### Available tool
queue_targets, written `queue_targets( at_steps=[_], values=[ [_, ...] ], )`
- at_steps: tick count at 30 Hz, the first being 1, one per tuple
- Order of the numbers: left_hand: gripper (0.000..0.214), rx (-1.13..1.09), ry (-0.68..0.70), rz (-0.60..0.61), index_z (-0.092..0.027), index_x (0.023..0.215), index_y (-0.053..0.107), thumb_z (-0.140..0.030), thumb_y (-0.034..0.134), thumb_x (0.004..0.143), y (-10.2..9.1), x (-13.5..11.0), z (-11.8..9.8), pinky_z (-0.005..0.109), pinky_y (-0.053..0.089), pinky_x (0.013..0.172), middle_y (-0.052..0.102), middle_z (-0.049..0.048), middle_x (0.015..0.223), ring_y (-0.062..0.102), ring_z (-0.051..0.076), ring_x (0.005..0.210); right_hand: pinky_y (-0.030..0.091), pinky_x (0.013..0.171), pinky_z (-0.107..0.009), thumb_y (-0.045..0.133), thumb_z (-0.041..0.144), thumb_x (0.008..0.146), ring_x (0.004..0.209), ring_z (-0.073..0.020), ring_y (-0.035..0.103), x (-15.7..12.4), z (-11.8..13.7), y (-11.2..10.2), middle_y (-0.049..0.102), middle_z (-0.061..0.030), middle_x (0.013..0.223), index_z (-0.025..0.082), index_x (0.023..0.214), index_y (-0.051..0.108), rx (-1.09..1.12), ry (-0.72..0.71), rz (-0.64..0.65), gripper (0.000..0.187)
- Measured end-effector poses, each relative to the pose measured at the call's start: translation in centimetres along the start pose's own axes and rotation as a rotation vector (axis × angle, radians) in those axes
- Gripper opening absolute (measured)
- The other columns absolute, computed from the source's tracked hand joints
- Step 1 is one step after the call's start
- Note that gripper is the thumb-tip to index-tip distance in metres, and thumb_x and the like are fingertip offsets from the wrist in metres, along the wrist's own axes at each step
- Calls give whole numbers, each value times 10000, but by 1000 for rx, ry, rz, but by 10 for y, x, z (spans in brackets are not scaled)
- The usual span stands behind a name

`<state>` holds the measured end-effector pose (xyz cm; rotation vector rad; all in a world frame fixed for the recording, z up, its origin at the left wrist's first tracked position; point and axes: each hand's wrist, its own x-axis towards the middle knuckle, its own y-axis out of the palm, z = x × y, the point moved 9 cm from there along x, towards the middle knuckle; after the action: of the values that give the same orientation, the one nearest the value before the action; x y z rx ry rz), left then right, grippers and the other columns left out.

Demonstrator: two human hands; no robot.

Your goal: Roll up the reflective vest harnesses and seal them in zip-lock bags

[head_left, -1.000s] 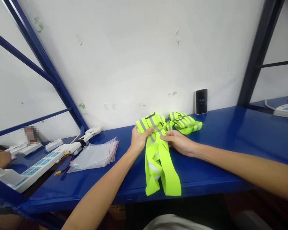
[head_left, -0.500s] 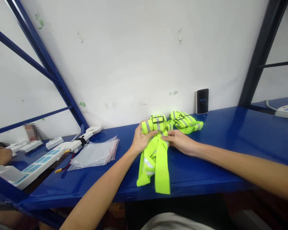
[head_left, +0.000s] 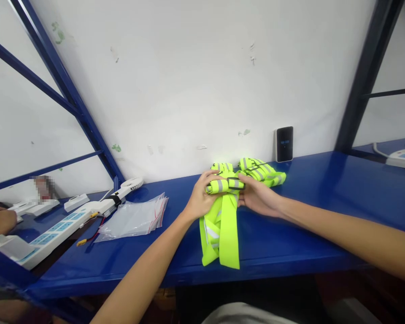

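A neon-yellow reflective strap with silver stripes lies partly rolled up, its loose ends hanging over the blue table's front. My left hand is closed around the left end of the roll, fingers on top. On the right end, my right hand grips the roll near a black buckle; some of its fingers are hidden behind the strap. Just beyond, more neon-yellow strap with silver stripes and black parts lies bundled by the wall.
Clear zip bags lie left of my left arm. Beyond them are a white power strip, a small white fan and a cable with yellow connectors. A black-screened device leans on the wall. Another person's hand rests far left.
Both hands have turned the roll over toward me. The buckle now sits lower and further right, my left fingers lie over the top, and the hanging ends have shifted slightly.
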<state>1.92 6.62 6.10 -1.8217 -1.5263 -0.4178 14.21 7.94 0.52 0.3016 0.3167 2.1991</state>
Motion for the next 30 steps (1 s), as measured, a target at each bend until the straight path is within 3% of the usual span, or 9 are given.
queue_targets(
  at_steps=[3, 5, 9, 11, 13, 15, 19, 25, 30],
  values=[
    [345, -1, 4, 26, -243, 1024, 710, -154, 749, 693, 5, -2, -2, 424, 316, 1103, 585, 104, 1266, 484, 282, 1269, 464, 633, -292, 597, 382, 846, 828, -201, 605, 2, 5, -6, 691, -52, 1003, 239, 1092, 643, -44, -57, -76, 289],
    [537, -69, -38, 34, -257, 1174, 649, -148, 774, 663, 7, -4, 4, 422, 327, 1099, 581, 107, 1291, 467, 291, 1292, 447, 606, -276, 650, 322, 804, 811, -190, 594, 3, 8, -9, 690, -40, 990, 234, 1075, 659, -42, -103, -111, 285],
    [1085, -291, -237, 23, -273, 1491, 256, -147, 838, 584, 11, -8, 30, 395, 442, 997, 623, 119, 1243, 580, 284, 1171, 459, 640, -293, 712, 301, 754, 796, -183, 594, 5, 7, -12, 687, -28, 921, 224, 1084, 671, -12, -140, -143, 342],
    [1162, -372, -358, -36, -264, 1499, 219, -154, 865, 539, 11, -11, 45, 389, 479, 947, 668, 100, 1161, 646, 264, 1048, 461, 641, -296, 722, 312, 745, 794, -183, 599, 5, 7, -16, 688, -25, 903, 224, 1093, 668, -9, -144, -169, 363],
    [1074, -440, -468, -119, -235, 1445, 342, -178, 878, 516, 10, -14, 58, 387, 504, 900, 695, 89, 1097, 674, 248, 953, 463, 646, -301, 727, 321, 734, 812, -192, 608, 5, 8, -19, 695, -24, 898, 229, 1099, 663, -13, -154, -189, 382],
    [856, -502, -573, -127, -174, 1317, 509, -221, 869, 542, 15, -18, 66, 390, 521, 849, 711, 108, 1048, 685, 249, 886, 475, 706, -318, 727, 320, 727, 872, -207, 620, 4, 13, -18, 705, -23, 929, 237, 1098, 664, -17, -188, -190, 385],
    [504, -582, -665, 45, -121, 1107, 666, -268, 810, 647, 36, -23, 63, 371, 526, 786, 724, 141, 1017, 692, 246, 819, 452, 890, -357, 733, 286, 725, 1033, -230, 613, 1, 23, -15, 710, -19, 1037, 256, 1107, 662, -16, -256, -180, 390],
    [386, -725, -646, 29, -122, 985, 694, -150, 751, 604, 41, -26, 51, 359, 525, 781, 748, 98, 901, 704, 254, 786, 470, 876, -359, 735, 286, 725, 1054, -245, 611, 0, 24, -14, 701, -30, 1063, 259, 1173, 628, -39, -243, -198, 461],
    [453, -847, -651, 151, -94, 1068, 661, -195, 712, 629, 51, -27, 37, 391, 540, 752, 739, 140, 949, 712, 307, 823, 496, 720, -318, 725, 302, 739, 986, -227, 613, -1, 26, -14, 673, -38, 1107, 263, 1196, 607, -32, -257, -198, 474]
  ],
)
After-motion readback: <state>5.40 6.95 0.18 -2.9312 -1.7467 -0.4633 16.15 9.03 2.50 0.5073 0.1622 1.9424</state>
